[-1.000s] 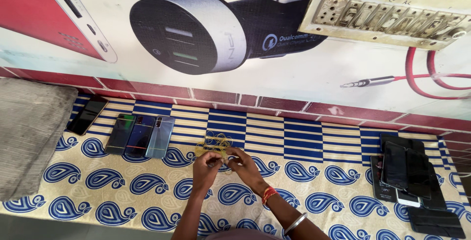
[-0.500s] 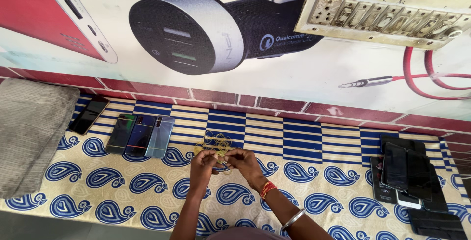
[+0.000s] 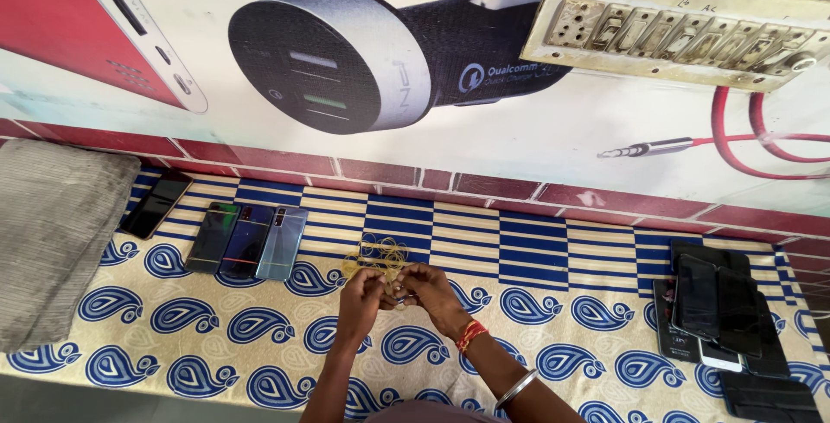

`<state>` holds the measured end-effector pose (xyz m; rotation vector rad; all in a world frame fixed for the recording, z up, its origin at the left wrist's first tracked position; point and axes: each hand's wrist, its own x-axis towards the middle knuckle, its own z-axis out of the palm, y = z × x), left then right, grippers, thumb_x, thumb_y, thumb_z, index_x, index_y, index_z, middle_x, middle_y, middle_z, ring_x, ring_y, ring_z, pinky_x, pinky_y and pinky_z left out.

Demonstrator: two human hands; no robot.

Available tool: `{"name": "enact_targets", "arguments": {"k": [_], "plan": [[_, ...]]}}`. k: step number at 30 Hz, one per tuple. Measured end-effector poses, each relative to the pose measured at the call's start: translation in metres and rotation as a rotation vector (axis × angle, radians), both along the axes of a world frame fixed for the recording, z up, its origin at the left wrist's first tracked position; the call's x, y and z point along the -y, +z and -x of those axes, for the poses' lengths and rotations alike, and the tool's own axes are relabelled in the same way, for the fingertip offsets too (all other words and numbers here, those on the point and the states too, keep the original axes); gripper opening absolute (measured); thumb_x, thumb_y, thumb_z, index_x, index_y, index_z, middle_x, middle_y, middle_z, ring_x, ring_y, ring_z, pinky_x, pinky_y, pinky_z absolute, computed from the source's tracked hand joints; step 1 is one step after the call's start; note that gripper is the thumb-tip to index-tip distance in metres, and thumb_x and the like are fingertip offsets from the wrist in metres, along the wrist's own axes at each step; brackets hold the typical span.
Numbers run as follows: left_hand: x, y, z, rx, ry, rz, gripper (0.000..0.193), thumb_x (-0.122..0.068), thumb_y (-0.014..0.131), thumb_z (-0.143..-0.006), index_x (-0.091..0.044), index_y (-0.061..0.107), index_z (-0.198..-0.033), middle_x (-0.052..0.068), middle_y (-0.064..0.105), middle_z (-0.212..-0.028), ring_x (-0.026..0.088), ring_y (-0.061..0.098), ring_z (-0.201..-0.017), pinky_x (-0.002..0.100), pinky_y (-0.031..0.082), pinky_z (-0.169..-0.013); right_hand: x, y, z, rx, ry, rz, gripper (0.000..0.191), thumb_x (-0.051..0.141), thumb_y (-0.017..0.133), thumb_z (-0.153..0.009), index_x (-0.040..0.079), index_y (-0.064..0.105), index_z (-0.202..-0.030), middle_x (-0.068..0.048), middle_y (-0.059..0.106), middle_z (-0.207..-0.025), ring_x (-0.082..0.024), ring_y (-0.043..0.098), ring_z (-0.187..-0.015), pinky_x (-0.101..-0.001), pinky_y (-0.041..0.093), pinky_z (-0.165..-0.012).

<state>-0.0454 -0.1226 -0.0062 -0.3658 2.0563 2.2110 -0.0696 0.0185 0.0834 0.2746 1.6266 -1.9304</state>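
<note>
Rubber bands (image 3: 377,256), thin and yellowish, are lying in a loose heap on the bench (image 3: 562,319), just beyond the person's fingertips and near the middle of its width. The left hand (image 3: 360,293) and the right hand (image 3: 432,292) are meeting directly in front of this heap, fingers curled inward and pinching a small item between them; it is too small to identify, though it appears to be one of the bands. Both hands are hovering just above the patterned cloth (image 3: 216,345), which is covering the bench with blue paisley shapes on cream and a blue-striped band along the far edge. The right wrist is wearing a red-orange thread (image 3: 470,335) and, further up the forearm, a metal bangle (image 3: 516,388).

To the left, three smartphones (image 3: 247,241) are lying side by side, backs up, with a fourth dark phone (image 3: 156,203) set apart beyond them. A folded grey cloth (image 3: 52,241) is occupying the far left end. At the right end, a stack of dark phones (image 3: 722,302) is resting, well apart from the hands. A switchboard (image 3: 683,30) with red cables (image 3: 752,142) is hanging on the wall above.
</note>
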Motion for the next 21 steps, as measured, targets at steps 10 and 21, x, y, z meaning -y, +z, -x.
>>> {"name": "enact_targets", "arguments": {"k": [10,21], "plan": [[0.01,0.006,0.0,-0.22,-0.077,0.513,0.056,-0.003,0.067,-0.081,-0.001,0.049,-0.134,0.012,0.077,-0.082,0.022,0.078,-0.075,0.033,0.061,-0.065,-0.001,-0.009,0.005,-0.028,-0.161,0.02,0.01,0.013,0.067,-0.097,0.004,0.066,-0.1,-0.007,0.074,-0.096,-0.013,0.068,-0.079,-0.0262,0.057,-0.075],[0.006,0.01,0.008,-0.31,-0.11,0.588,0.036,0.002,0.063,-0.085,-0.001,0.049,-0.119,0.017,0.069,-0.071,0.029,0.073,-0.062,0.039,0.054,-0.055,-0.012,-0.022,0.004,-0.103,-0.115,0.032,0.008,0.011,0.068,-0.095,0.004,0.067,-0.099,-0.007,0.076,-0.099,-0.013,0.073,-0.084,-0.0267,0.057,-0.076]]}}
